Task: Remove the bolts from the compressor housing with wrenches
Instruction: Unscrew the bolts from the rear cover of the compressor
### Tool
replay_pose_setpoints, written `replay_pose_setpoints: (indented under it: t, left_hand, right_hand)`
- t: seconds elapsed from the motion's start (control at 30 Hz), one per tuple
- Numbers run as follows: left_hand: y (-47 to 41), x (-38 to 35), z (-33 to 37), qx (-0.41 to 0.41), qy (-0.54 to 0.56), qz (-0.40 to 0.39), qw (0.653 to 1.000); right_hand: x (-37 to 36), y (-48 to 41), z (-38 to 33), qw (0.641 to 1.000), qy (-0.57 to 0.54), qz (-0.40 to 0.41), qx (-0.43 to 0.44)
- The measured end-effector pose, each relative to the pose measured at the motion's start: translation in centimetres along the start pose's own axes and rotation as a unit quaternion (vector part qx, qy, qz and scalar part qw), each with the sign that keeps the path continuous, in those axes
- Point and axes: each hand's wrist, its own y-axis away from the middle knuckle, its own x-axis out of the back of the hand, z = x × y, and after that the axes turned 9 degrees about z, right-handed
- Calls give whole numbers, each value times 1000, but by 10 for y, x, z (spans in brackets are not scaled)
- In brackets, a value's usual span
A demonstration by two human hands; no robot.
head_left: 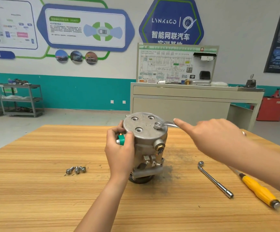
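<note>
The compressor housing (148, 141) stands upright near the bench's (35, 190) far edge. A ring wrench (170, 124) sits on the last bolt (157, 126) in its top face. The left hand (119, 151) grips the housing's side. The right hand (216, 139) lies on the wrench handle with its forefinger straight; whether the other fingers curl round it I cannot tell. Three loose bolts (76, 169) lie to the left, and an L-shaped socket wrench (214, 179) and a yellow screwdriver (259, 190) to the right.

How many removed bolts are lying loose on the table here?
3, clustered on the table left of the compressor housing: left bolt, middle bolt, right bolt. Another may be hidden under the wrench ring on top.
</note>
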Motion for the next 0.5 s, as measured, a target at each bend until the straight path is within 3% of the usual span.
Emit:
replay_pose_setpoints:
  t: [0.1,0.17,0.23,0.37,0.5]
  left_hand:
    - [-6,0,1,11,9,-17,1000]
    - [-13,0,3,18,11,-32,999]
    - [-20,0,5,34,18,-50,998]
    - [-29,1,5,49,29,-75,996]
    - [-29,-1,3,34,14,-80,996]
  right_hand:
    - [-13,14,-7,998,-12,53,-20]
    - [-29,13,2,980,-49,190,-16]
    - [-49,0,12,958,-82,273,1]
    - [-70,-54,12,939,-115,324,-2]
    - [-67,-107,-6,934,-128,320,98]
